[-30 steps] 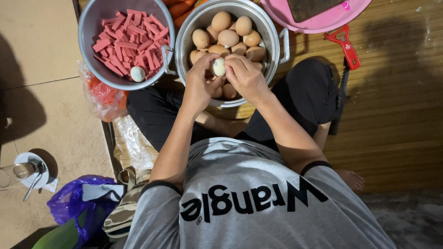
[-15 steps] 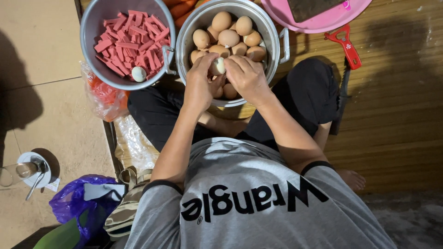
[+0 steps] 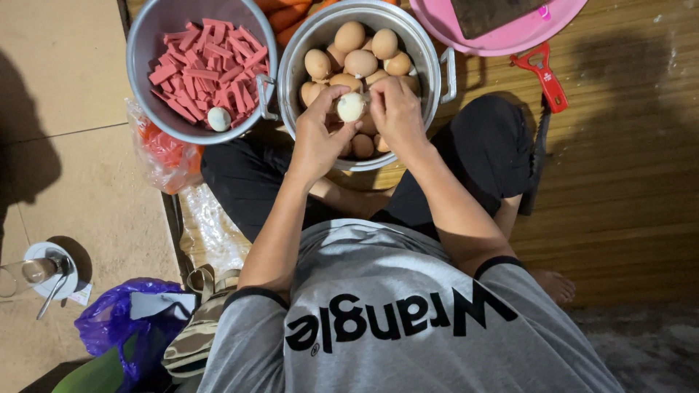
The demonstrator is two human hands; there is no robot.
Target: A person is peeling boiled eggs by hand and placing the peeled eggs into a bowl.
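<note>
Egg [image 3: 351,106], half-peeled, pinched between left hand [image 3: 318,138] and right hand [image 3: 397,113] above the pot [image 3: 429,51]. I judge it slippery and soft; I would cradle its sides from three and nine o'clock.

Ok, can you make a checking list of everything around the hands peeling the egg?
Surface: wooden slat floor, tan tiles at left.
Job's things: white peeled egg held over metal pot of brown eggs.
Clutter: bowl of pink sausage sticks with one peeled egg, pink lid, red peeler, purple bag, glass on saucer.
Fingers: left hand and right hand both grip the egg.
Cables: nothing seen.
Surroundings: crossed legs, bare foot.
</note>
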